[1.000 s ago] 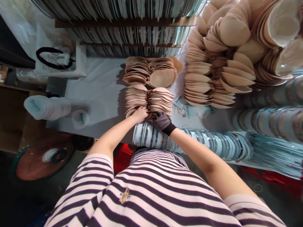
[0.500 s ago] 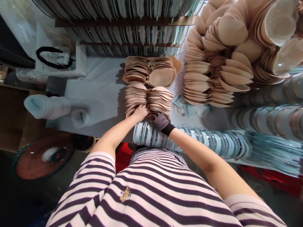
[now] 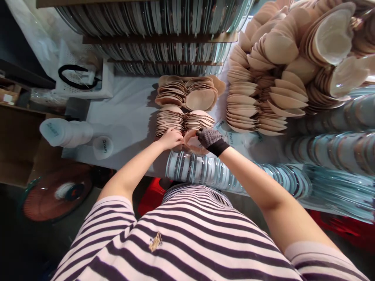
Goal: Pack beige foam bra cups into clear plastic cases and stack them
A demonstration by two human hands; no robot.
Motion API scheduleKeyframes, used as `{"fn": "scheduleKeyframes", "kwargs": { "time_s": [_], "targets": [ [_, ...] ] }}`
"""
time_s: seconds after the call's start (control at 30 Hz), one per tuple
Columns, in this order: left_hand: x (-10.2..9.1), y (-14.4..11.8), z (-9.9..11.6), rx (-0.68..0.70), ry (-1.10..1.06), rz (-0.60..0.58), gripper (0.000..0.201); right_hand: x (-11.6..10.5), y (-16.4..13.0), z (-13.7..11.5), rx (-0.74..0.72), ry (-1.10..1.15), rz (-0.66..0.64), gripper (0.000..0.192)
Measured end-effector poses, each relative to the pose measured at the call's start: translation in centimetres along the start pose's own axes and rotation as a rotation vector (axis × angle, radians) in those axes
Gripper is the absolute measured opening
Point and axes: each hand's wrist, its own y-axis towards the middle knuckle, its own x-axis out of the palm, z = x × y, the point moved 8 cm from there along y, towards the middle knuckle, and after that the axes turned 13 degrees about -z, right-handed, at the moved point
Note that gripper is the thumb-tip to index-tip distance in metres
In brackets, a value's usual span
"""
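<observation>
Head view: bare left hand point(image 3: 171, 138) and mesh-gloved right hand point(image 3: 208, 137) pinch one beige foam cup pair point(image 3: 191, 143) between them, just near of the fanned stack point(image 3: 184, 120) on the white table point(image 3: 129, 117).

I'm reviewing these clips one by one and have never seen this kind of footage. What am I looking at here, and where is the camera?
The camera sits on a person's head, looking down past a striped shirt at the person's own two hands; there is no machine. The bare left hand and the gloved right hand together grip a beige cup-shaped pad at the near stack of pads. On the white table lie more pad piles and rows of clear round packs.
</observation>
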Motion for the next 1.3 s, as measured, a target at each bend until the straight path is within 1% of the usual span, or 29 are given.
{"fn": "scheduleKeyframes", "kwargs": {
  "time_s": [0.03,0.07,0.1,0.13,0.17,0.23,0.27,0.3,0.37,0.43,0.5,0.53,0.63,0.67,0.77,0.87,0.93,1.03,1.13,1.2,1.3],
  "targets": [
    [-1.4,-0.7,0.6,0.02,-0.035,-0.002,0.023,-0.8,-0.6,0.6,-0.006,0.023,-0.006,0.033],
    [-2.8,-1.5,1.4,0.044,-0.062,-0.01,0.024,-1.3,-1.2,0.9,-0.045,0.064,-0.019,0.03],
    [-4.1,-2.3,2.5,0.078,-0.084,-0.028,0.024,-1.7,-1.8,0.9,-0.119,0.13,-0.039,0.027],
    [-5.3,-3.1,3.9,0.119,-0.101,-0.053,0.024,-2.0,-2.6,0.5,-0.234,0.22,-0.064,0.026],
    [-6.4,-3.9,5.6,0.161,-0.116,-0.084,0.024,-2.1,-3.6,-0.3,-0.379,0.322,-0.098,0.027],
    [-7.8,-5.5,9.0,0.24,-0.142,-0.175,0.022,-2.4,-6.0,-1.9,-0.647,0.544,-0.152,0.037],
    [-8.2,-6.1,10.6,0.26,-0.147,-0.214,0.022,-2.5,-7.2,-2.3,-0.721,0.641,-0.162,0.042],
    [-8.4,-6.6,11.8,0.261,-0.144,-0.235,0.021,-2.5,-8.1,-2.6,-0.749,0.716,-0.163,0.045],
    [-8.7,-7.1,13.2,0.227,-0.141,-0.222,0.017,-2.4,-9.4,-2.3,-0.706,0.787,-0.127,0.044],
    [-8.2,-7.1,13.7,0.204,-0.161,-0.204,0.014,-2.1,-10.3,-1.9,-0.645,0.752,-0.082,0.038],
    [-6.9,-6.8,14.0,0.236,-0.216,-0.249,0.014,-1.5,-10.9,-1.7,-0.631,0.679,-0.086,0.032],
    [-5.9,-6.7,14.2,0.267,-0.247,-0.299,0.015,-1.0,-11.1,-1.8,-0.63,0.647,-0.112,0.031],
    [-2.7,-6.2,14.8,0.325,-0.319,-0.467,0.015,1.5,-11.3,-2.2,-0.594,0.547,-0.262,0.04],
    [-1.6,-6.1,14.9,0.319,-0.337,-0.52,0.013,2.5,-11.3,-2.3,-0.568,0.505,-0.318,0.04],
    [1.1,-6.2,15.2,0.269,-0.407,-0.645,0.012,5.2,-11.8,-2.8,-0.493,0.402,-0.464,0.03],
    [2.6,-6.7,15.7,0.245,-0.513,-0.716,0.016,6.8,-12.2,-2.9,-0.424,0.421,-0.529,0.028],
    [3.0,-6.9,15.8,0.227,-0.573,-0.722,0.018,7.5,-12.3,-2.7,-0.382,0.466,-0.534,0.031],
    [3.1,-7.1,15.6,0.184,-0.645,-0.683,0.019,7.9,-12.5,-2.7,-0.367,0.525,-0.474,0.032],
    [3.1,-7.2,15.4,0.149,-0.721,-0.63,0.022,7.8,-12.9,-2.8,-0.355,0.579,-0.337,0.025],
    [3.2,-7.2,15.2,0.147,-0.793,-0.597,0.021,7.1,-13.5,-2.6,-0.38,0.58,-0.207,0.019],
    [3.8,-6.8,14.3,0.161,-0.949,-0.56,0.02,4.7,-14.8,-2.1,-0.518,0.469,-0.01,0.016]
  ]
}}
